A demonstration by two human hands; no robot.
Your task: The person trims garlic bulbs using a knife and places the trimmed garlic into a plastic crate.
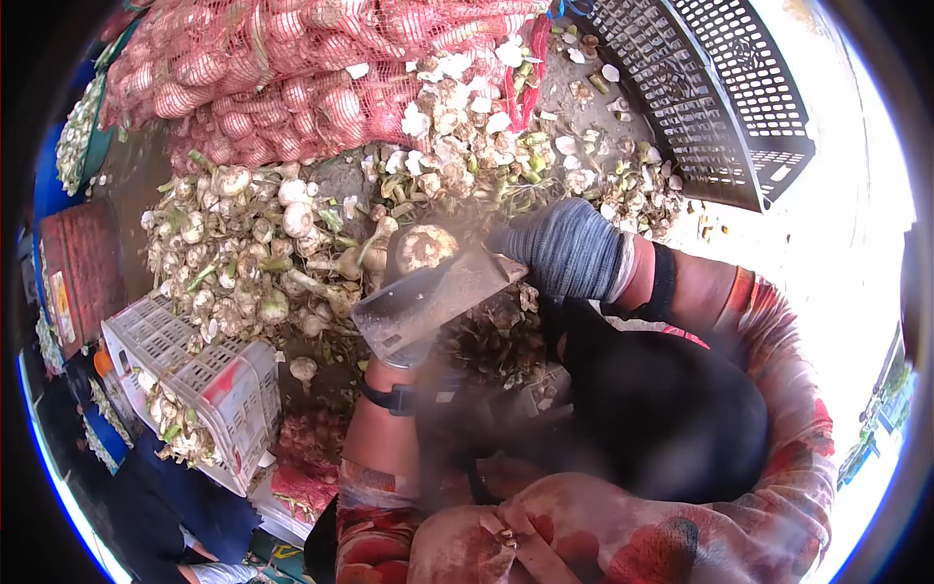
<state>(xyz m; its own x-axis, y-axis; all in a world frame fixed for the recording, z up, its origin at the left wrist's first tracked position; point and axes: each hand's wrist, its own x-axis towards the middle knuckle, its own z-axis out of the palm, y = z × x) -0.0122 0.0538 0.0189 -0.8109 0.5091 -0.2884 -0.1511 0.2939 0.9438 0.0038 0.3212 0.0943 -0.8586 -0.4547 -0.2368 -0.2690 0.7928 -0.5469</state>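
My right hand (564,248), in a grey knitted glove, is closed on a knife with a broad metal blade (428,300). The blade reaches left across my left hand (403,354) and hides most of it. A large garlic bulb (425,248) shows just beyond the blade, apparently gripped by my left hand, though its fingers are largely covered. Left of the blade lies a heap of garlic bulbs (258,243) with stalks. Cut stalks and loose skins (457,161) are strewn farther off. Dark root trimmings (496,341) lie under the knife.
Red mesh sacks of garlic (282,88) are stacked at the back. A black plastic crate (696,107) stands at the upper right. On the left, a white crate (253,409) lies tipped with garlic inside. A dark rounded shape (662,409) covers the view near my lap.
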